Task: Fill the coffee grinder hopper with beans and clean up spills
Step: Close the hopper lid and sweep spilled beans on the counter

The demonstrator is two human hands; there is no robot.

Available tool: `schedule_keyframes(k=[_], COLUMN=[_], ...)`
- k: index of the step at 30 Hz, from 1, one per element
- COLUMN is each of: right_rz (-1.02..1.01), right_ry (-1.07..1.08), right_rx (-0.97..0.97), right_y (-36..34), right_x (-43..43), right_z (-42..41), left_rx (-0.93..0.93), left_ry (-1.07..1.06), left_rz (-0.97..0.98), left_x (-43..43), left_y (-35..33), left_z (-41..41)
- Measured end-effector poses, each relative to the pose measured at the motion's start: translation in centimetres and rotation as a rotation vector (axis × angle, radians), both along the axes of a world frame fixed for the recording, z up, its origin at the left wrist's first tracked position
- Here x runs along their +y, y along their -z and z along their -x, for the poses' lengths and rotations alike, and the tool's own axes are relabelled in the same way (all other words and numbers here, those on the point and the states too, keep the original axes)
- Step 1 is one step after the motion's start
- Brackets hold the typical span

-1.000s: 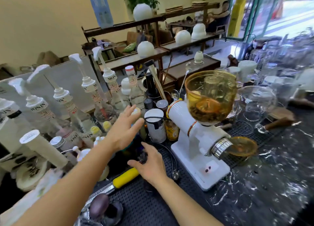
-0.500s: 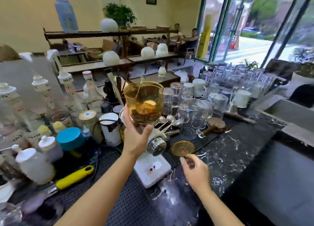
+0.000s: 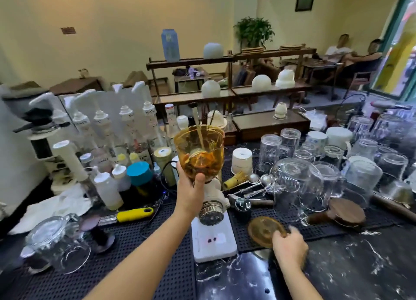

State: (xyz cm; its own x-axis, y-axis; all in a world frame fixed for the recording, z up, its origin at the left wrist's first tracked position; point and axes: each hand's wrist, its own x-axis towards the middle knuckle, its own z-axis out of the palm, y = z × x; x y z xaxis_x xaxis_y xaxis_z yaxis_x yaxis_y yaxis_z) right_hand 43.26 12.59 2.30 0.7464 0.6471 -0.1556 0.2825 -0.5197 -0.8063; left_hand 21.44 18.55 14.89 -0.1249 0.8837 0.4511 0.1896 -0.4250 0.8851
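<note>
We find the left hand (image 3: pixel 191 192) wrapped round the base of the amber hopper (image 3: pixel 199 151), seated on the grinder (image 3: pixel 213 230) and nearly empty — filling not begun. Right hand (image 3: pixel 289 246) pinches the lid (image 3: pixel 265 231) on the mat. Next, we judge — beans needed; none identifiable

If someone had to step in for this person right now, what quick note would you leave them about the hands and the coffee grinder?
Left hand: gripping the lower part of the amber hopper, which sits on the white grinder.
Right hand: fingers on the amber lid, which lies flat on the black mat right of the grinder.
Done: the lid is off and the hopper is open.
Left: the hopper seems to hold only a low layer of beans, so it probably needs filling. No bean bag is clearly visible. Then replace the lid and clear up any spills.
</note>
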Motion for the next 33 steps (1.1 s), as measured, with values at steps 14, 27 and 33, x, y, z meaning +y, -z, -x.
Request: schedule_keyframes(k=[14,27,33], right_rz=[-1.224,-1.256,-1.119], right_ry=[-0.229,-0.968,-1.045], right_rx=[-0.321,-1.025,-0.948], right_y=[-23.5,-24.0,-24.3], right_x=[3.2,4.7,4.3], right_z=[5.6,8.9,9.4], left_rx=[-0.018,-0.056,-0.064], left_ry=[0.014,0.057,0.073], left_rz=[-0.031,-0.058,-0.049], left_x=[0.0,0.6,0.5], left_y=[0.8,0.8,1.0], left_z=[0.6,1.1,1.3])
